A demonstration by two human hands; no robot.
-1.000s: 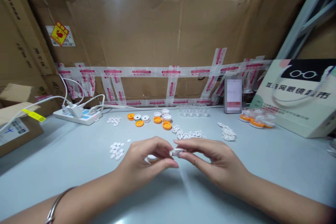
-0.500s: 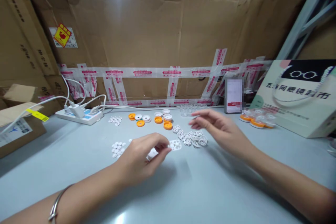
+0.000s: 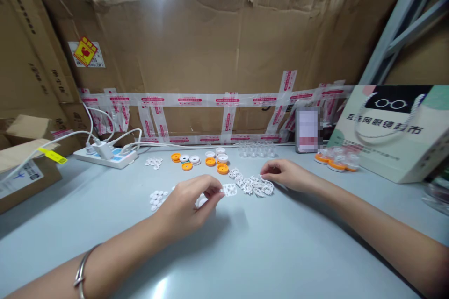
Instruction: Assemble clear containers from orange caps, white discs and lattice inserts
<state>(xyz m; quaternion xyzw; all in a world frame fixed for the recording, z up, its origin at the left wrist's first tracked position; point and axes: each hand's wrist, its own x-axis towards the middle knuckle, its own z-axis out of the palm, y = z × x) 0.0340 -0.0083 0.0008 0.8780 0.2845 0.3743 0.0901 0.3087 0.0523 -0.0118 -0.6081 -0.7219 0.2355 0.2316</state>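
My left hand [image 3: 191, 201] hovers just above the grey table [image 3: 224, 252], pinching a small white openwork plastic disc [image 3: 229, 190] between thumb and fingertips. A second white piece [image 3: 200, 202] shows under its palm. My right hand [image 3: 286, 174] rests at the right end of a pile of similar white openwork discs [image 3: 254, 185], fingers curled and touching the pile. I cannot tell whether they grip a piece.
Orange and white round caps [image 3: 210, 160] lie behind the pile, small white buttons [image 3: 157, 196] to the left, clear cups [image 3: 256, 149] at the back. A power strip [image 3: 105, 155] sits back left. Right stand a paper bag [image 3: 396, 131] and bagged orange caps [image 3: 335, 160]. Cardboard walls surround.
My hands, joined on one white piece, have parted. The left keeps the disc. The right swung out to the back, then came down onto the pile of white discs.
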